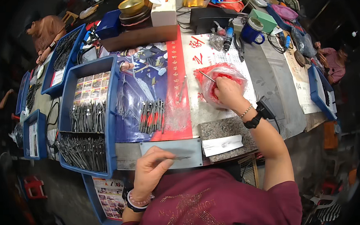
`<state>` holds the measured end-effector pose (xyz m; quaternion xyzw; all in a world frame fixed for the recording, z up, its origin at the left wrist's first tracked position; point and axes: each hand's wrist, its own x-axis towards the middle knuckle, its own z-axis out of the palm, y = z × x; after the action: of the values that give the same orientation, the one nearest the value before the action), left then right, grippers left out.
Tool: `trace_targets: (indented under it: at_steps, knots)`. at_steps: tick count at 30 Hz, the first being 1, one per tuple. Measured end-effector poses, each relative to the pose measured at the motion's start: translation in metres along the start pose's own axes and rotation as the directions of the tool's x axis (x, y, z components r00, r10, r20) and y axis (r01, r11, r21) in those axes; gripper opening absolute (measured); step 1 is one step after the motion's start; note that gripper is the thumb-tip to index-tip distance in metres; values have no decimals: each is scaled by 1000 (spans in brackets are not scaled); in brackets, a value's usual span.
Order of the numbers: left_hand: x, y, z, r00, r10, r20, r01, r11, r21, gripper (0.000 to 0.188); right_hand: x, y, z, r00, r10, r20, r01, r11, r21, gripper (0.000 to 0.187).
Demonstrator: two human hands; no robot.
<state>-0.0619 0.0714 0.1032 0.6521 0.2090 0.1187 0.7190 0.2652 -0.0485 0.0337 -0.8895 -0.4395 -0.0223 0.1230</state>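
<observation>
My left hand (152, 169) is closed in a pinch on a slim dark metal piece (181, 158), held over a grey metal plate (171, 147) at the table's near edge. Farther off to the right, my right hand (229, 91) is closed around a thin metal rod (206, 75). It is over a clear plastic bag (237, 75) with red contents, and the hand hides part of the bag. Left of the bag, several slim metal pieces with red on them (151, 117) lie in a row on printed sheets. A single thin metal piece (182, 88) lies apart from them.
A blue tray (110, 112) at left holds many slim dark metal pieces. White paper (222, 145) lies on a speckled stone slab (219, 128). Behind are a blue mug (252, 31), a pen-shaped power tool (228, 36) and a tissue box (163, 13). Other people sit at both sides.
</observation>
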Motion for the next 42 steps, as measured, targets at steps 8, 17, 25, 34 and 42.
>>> trace_targets:
  at_steps: [8,17,25,34,42]
  knots:
    - [7,-7,13,997,-3,78,4,1000,-17,13,0,-4,3,996,84,28,-85,996,29,11]
    - [-2,-11,14,997,-11,81,20,994,-112,15,-5,-12,6,994,111,-17,-111,993,34,8]
    - [-9,-10,16,996,-71,43,78,983,-166,15,-3,-16,8,981,193,-10,-192,981,32,27]
    - [-13,-8,16,994,-98,51,107,971,-213,15,-7,-28,0,988,152,-22,-153,988,-15,10]
    - [-11,-14,11,993,-101,53,110,970,-217,15,-6,-11,8,989,68,-132,-77,995,-61,9]
